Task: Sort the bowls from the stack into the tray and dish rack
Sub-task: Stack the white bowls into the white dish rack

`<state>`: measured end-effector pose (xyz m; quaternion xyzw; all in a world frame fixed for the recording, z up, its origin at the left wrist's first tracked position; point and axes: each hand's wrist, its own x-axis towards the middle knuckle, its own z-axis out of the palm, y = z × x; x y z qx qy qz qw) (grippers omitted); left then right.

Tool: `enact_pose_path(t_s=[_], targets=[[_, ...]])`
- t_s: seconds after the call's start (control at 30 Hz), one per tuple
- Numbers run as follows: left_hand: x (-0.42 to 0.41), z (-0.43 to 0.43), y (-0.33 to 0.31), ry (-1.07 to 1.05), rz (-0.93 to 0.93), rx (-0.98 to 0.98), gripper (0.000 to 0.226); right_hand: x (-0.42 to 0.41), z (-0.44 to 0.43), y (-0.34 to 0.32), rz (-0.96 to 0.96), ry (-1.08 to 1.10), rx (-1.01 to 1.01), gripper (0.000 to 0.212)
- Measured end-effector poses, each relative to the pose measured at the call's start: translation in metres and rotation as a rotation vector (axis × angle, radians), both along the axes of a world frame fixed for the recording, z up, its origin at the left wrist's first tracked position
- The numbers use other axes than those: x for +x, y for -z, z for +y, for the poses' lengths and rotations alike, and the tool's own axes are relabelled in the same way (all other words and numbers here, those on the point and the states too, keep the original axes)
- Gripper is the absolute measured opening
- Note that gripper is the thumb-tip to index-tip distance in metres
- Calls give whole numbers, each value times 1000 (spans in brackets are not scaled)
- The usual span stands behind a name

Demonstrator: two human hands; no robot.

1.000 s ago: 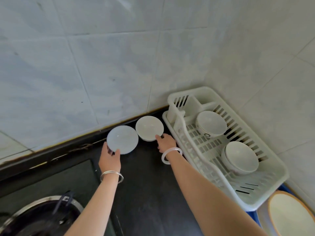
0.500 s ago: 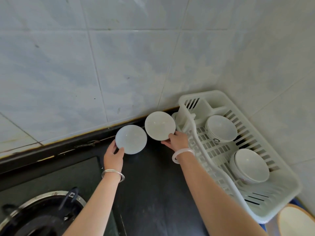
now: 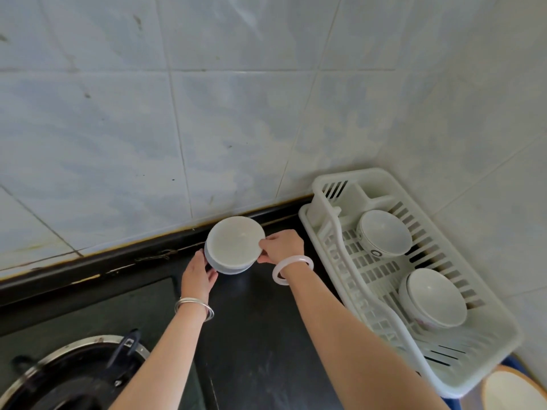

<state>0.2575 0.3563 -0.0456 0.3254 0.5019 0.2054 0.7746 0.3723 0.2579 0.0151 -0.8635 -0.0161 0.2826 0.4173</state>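
Two white bowls are nested into a small stack (image 3: 234, 244) on the black counter near the wall. My right hand (image 3: 281, 246) pinches the upper bowl's right rim. My left hand (image 3: 199, 273) curls round the lower bowl's left side. To the right stands the white dish rack (image 3: 340, 184). It holds one white bowl with a dark pattern (image 3: 384, 236) toward the back and another white bowl (image 3: 435, 297) toward the front.
A tiled wall runs behind the counter and turns the corner to the right of the rack. A gas burner (image 3: 71, 377) sits at the lower left. A pale plate with an orange rim (image 3: 515, 392) shows at the bottom right corner.
The two bowls stood side by side before; my right hand has brought its bowl left onto the bowl in my left hand, making one stack.
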Motion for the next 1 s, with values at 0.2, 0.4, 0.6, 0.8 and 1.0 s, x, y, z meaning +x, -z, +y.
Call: enact_pose_path(t_s=[0.2,0.4,0.6,0.8,1.0], targets=[[1,0,-1,8,12,36,45,-4,8,5,-21,-45,-86,7],[3,2,-1,74,57,112,51,3,8,12,1,-60,-110,12],[8,14,-5,123,93,61,47,5,6,16,183,-81,13,37],[12,17,-13,145,114,-4,39,-1,6,13,350,-36,194,42],[15,1,-42,225,125,38,27,-3,-18,-1,307,77,233,21]])
